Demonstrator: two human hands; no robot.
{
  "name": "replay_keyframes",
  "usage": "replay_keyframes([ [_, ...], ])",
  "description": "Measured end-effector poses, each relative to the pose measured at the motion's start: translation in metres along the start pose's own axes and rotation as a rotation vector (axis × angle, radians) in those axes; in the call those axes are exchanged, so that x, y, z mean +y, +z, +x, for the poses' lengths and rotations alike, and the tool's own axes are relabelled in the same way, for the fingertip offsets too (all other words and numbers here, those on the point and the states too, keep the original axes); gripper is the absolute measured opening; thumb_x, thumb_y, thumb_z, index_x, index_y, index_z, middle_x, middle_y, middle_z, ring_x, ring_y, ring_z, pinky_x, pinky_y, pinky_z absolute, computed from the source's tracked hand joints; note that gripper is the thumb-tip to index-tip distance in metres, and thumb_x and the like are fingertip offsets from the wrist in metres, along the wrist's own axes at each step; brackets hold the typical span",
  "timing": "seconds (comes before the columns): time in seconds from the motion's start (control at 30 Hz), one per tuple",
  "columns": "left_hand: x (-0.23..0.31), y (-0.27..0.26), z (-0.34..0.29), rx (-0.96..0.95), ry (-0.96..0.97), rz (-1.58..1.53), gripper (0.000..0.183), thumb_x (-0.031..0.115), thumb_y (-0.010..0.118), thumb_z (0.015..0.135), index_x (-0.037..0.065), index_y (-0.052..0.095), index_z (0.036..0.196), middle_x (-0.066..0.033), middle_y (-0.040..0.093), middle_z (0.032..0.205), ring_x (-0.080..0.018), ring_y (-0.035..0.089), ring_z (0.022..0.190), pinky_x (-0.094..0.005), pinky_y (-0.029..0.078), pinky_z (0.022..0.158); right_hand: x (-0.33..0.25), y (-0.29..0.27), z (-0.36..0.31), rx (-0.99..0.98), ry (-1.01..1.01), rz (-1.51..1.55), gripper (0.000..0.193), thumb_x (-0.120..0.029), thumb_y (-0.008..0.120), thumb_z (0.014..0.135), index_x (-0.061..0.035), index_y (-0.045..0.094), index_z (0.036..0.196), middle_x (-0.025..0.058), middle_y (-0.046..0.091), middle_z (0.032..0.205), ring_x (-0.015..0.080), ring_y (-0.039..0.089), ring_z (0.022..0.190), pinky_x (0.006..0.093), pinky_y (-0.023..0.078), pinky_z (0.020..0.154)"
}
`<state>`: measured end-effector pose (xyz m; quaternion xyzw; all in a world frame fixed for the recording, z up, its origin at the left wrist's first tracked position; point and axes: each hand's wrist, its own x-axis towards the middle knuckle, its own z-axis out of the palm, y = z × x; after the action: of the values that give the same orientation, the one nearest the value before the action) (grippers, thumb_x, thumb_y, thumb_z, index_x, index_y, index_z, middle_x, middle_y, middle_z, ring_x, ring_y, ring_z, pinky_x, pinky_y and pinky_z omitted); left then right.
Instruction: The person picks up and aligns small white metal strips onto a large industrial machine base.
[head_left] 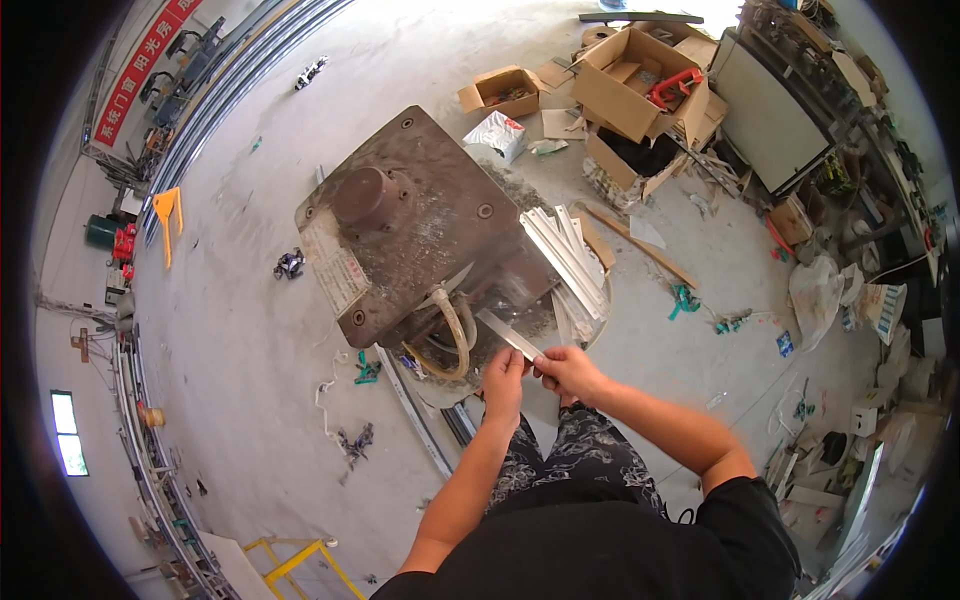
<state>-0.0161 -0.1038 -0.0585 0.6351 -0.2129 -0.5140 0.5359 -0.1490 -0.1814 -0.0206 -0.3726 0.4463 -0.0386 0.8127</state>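
Over the near side of a large brown metal machine, both hands meet at a flat, pale metal strip. My left hand pinches its near end. Close beside it, the fingers of my right hand are closed on the same end. From there the strip points away and slightly left, toward the machine's dark lower part. Bent hoses hang just left of the strip. Beyond my right hand, a pile of long white strips lies at the machine's right side.
Open cardboard boxes stand at the far right, one with a red tool in it. A wooden stick lies right of the pile. Metal profiles lie on the floor near my legs. Clutter lines the right wall.
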Motion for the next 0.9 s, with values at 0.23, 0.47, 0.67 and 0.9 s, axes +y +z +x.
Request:
replay_keyframes([
  [0.23, 0.041, -0.008, -0.003, 0.056, -0.141, -0.19, 0.021, 0.021, 0.046, 0.096, 0.004, 0.058, 0.093, 0.0013, 0.053, 0.076, -0.0083, 0.046, 0.069, -0.0244, 0.038, 0.065, 0.001, 0.046, 0.01, 0.016, -0.018, 0.377, 0.023, -0.023, 0.045, 0.096, -0.0045, 0.055, 0.086, 0.0006, 0.044, 0.056, 0.0091, 0.034, 0.038, 0.0243, 0.023, 0.034],
  [0.47, 0.022, -0.016, 0.001, 0.014, -0.184, -0.218, 0.025, 0.024, 0.042, 0.098, 0.004, 0.057, 0.098, -0.003, 0.059, 0.087, -0.0111, 0.055, 0.073, -0.0251, 0.046, 0.067, 0.005, 0.038, 0.018, -0.014, -0.04, 0.347, 0.021, -0.021, 0.044, 0.096, -0.0047, 0.056, 0.09, 0.0007, 0.045, 0.056, 0.0097, 0.034, 0.038, 0.0249, 0.024, 0.034],
  [0.67, 0.014, -0.028, 0.009, -0.14, -0.244, -0.292, 0.03, 0.026, 0.039, 0.098, 0.002, 0.056, 0.103, -0.0076, 0.062, 0.087, -0.0179, 0.06, 0.073, -0.0287, 0.048, 0.065, 0.012, 0.04, 0.019, 0.035, -0.134, 0.259, 0.024, -0.022, 0.046, 0.095, -0.0021, 0.058, 0.091, 0.0023, 0.049, 0.056, 0.011, 0.045, 0.042, 0.0264, 0.033, 0.037],
  [0.9, 0.034, -0.018, 0.005, -0.126, -0.32, -0.266, 0.027, 0.026, 0.043, 0.097, 0.003, 0.056, 0.102, -0.0089, 0.063, 0.099, -0.0178, 0.061, 0.095, -0.0302, 0.045, 0.084, -0.034, 0.019, -0.018, 0.791, -0.63, -0.896, 0.02, -0.015, 0.06, 0.08, -0.0035, 0.062, 0.097, 0.0129, 0.062, 0.088, 0.0298, 0.06, 0.081, 0.0372, 0.048, 0.071],
])
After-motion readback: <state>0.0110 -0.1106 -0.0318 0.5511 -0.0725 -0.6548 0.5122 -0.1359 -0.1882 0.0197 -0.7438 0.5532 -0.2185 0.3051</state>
